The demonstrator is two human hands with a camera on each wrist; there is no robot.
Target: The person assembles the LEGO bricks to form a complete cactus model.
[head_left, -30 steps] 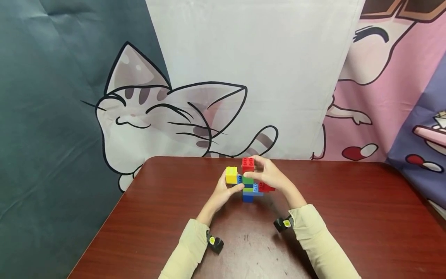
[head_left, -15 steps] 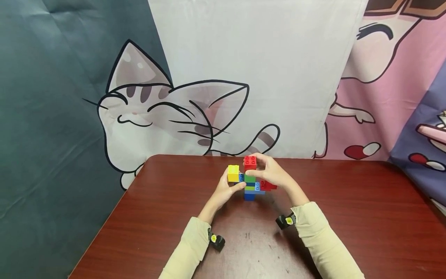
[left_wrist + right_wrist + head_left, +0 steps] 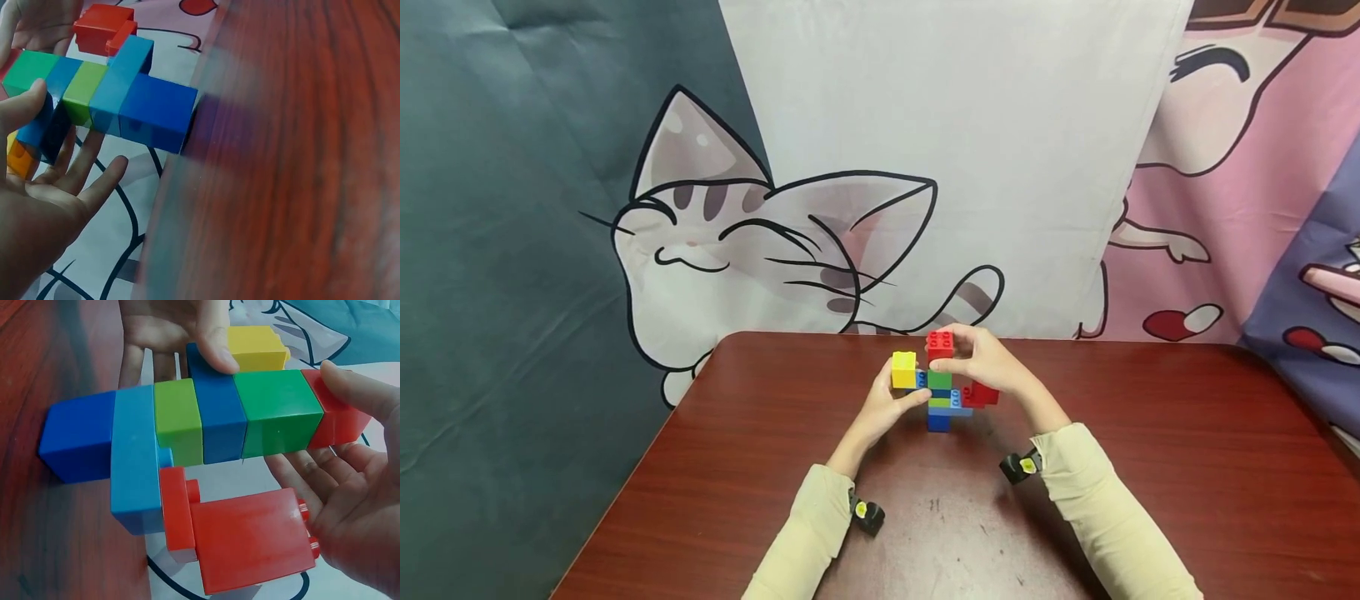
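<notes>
A tower of toy building bricks stands upright on the table in the head view. From the bottom it has a blue brick point(image 3: 938, 423), a long light-blue one point(image 3: 132, 469), a lime one point(image 3: 178, 419), a long dark-blue one point(image 3: 222, 428), a green one point(image 3: 939, 380) and a red top brick point(image 3: 940, 344). My left hand point(image 3: 882, 408) grips the dark-blue brick, thumb in front. My right hand point(image 3: 988, 365) pinches the red top brick, thumb in front and fingers behind. A yellow brick point(image 3: 904, 370) sits on the dark-blue brick's left arm.
Two red bricks point(image 3: 250, 537) are fixed on the light-blue brick's right arm, beneath my right hand. The brown wooden table point(image 3: 737, 433) ends just behind the tower, against a printed cat backdrop point(image 3: 775, 242). Each wrist wears a small black camera point(image 3: 868, 517).
My right hand has lifted slightly, so more of the red side bricks shows below it. The left hand keeps its grip. The whole view has shifted a little.
</notes>
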